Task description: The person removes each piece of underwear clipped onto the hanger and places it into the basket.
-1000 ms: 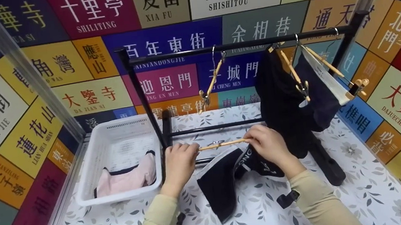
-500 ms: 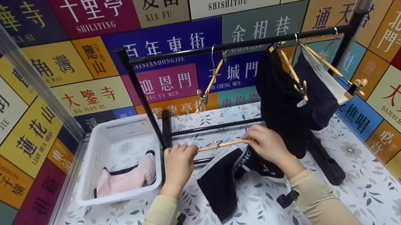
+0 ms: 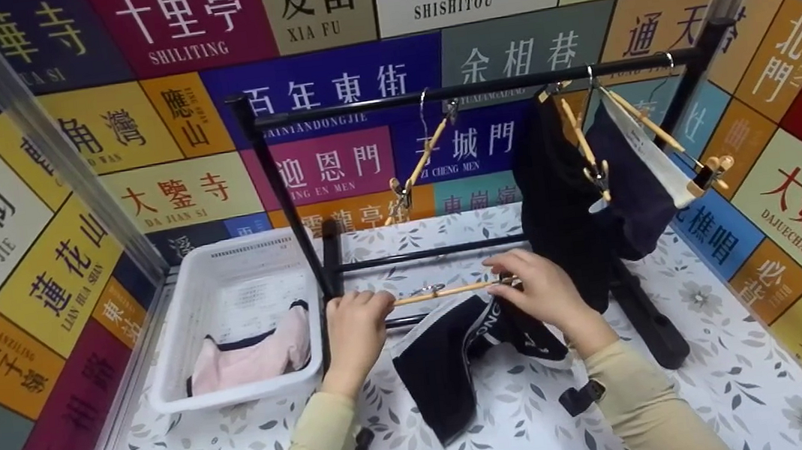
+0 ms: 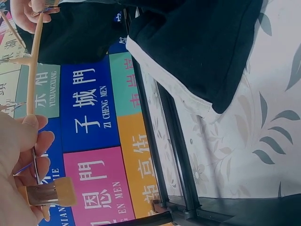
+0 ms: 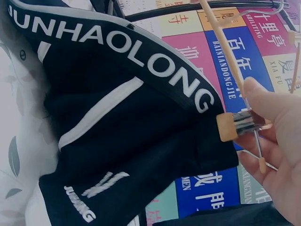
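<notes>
A wooden clip hanger (image 3: 447,294) spans my two hands, nearly level above the table. My left hand (image 3: 356,332) grips its left end; the left wrist view shows the clip (image 4: 66,192) there with no cloth in it. At the other end my right hand (image 3: 549,299) holds the bar, its thumb on the wood in the right wrist view and fingers behind the clip (image 5: 227,127). That clip bites one end of the lettered waistband of black boxer briefs (image 5: 141,155). The briefs' other side (image 3: 437,379) droops free toward the table.
A black rack (image 3: 491,87) stands behind, bearing a bare clip hanger (image 3: 426,150), a black garment (image 3: 559,222) and dark briefs with a white waistband (image 3: 638,183). Left of it, a white basket (image 3: 180,341) holds a pink garment (image 3: 250,361).
My right hand has loosened, its index finger lifting off the hanger's end while the thumb side stays on. The hanger has levelled slightly; the left hand is nearly still.
</notes>
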